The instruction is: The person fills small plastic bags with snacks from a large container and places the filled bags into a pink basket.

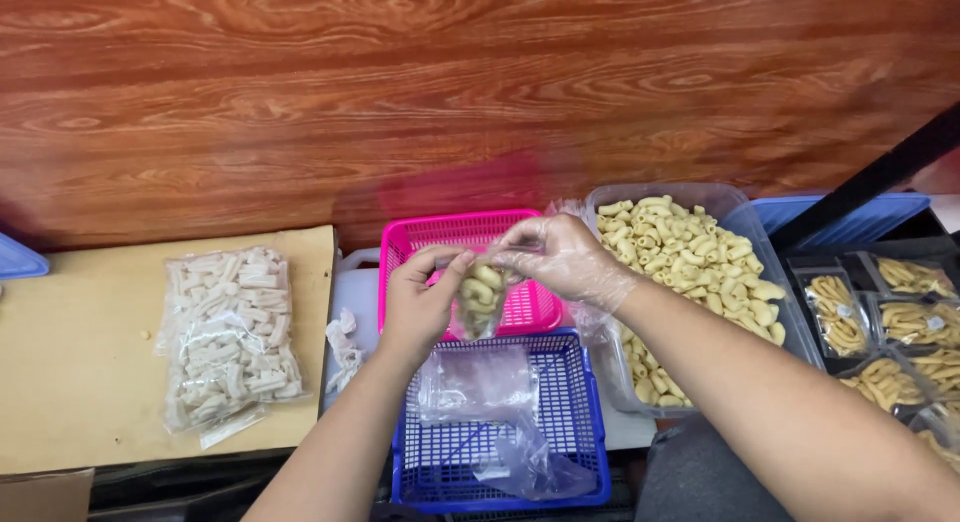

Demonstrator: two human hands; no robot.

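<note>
Here both hands, left hand (418,300) and right hand (562,256), hold a small bag (480,300).

This looks like a small food-packing workstation. A clear tub (745,222) heaped with curved snack pieces stands beside filled small packets (885,317), plastic baskets in pink (440,232) and blue (590,422) hold empty bags, and a large sealed bag (230,332) lies on cardboard (70,372) against a wood-grain wall (400,82).

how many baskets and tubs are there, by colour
pink basket: 1
blue basket: 1
clear tub of pale snack pieces: 1
total: 3

The left hand and the gloved right hand hold a small clear bag of pieces above them.
</note>
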